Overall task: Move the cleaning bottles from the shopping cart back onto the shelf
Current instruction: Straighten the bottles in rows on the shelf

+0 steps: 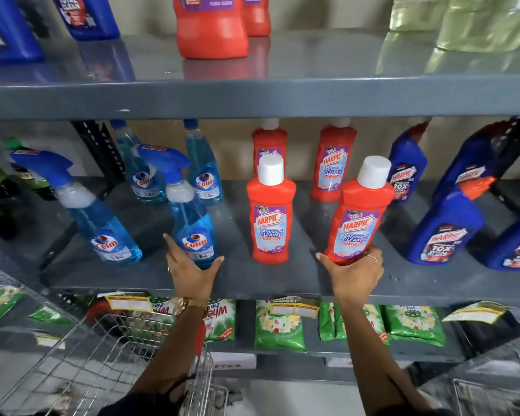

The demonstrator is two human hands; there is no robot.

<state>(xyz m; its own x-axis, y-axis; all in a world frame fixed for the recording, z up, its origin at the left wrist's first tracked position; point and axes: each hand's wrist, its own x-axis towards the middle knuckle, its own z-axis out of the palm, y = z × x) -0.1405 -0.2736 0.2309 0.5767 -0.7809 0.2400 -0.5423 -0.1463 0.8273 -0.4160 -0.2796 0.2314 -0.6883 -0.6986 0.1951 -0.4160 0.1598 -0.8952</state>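
Observation:
My left hand (189, 273) grips the base of a blue Colin spray bottle (189, 220) that stands on the grey middle shelf (252, 283). My right hand (354, 273) holds the bottom of a red Harpic bottle (357, 217) with a white cap, tilted slightly right, at the shelf's front. Between the two stands another red Harpic bottle (270, 217), upright. A second Colin spray bottle (102, 223) leans at the left. The wire shopping cart (108, 355) sits below my left arm; what it holds is unclear.
Behind stand two more Colin bottles (204, 172) and two red Harpic bottles (332, 166). Blue Harpic bottles (445, 226) crowd the right side. The upper shelf (252, 97) carries red and blue jugs. Green detergent packs (279, 325) lie on the lower shelf.

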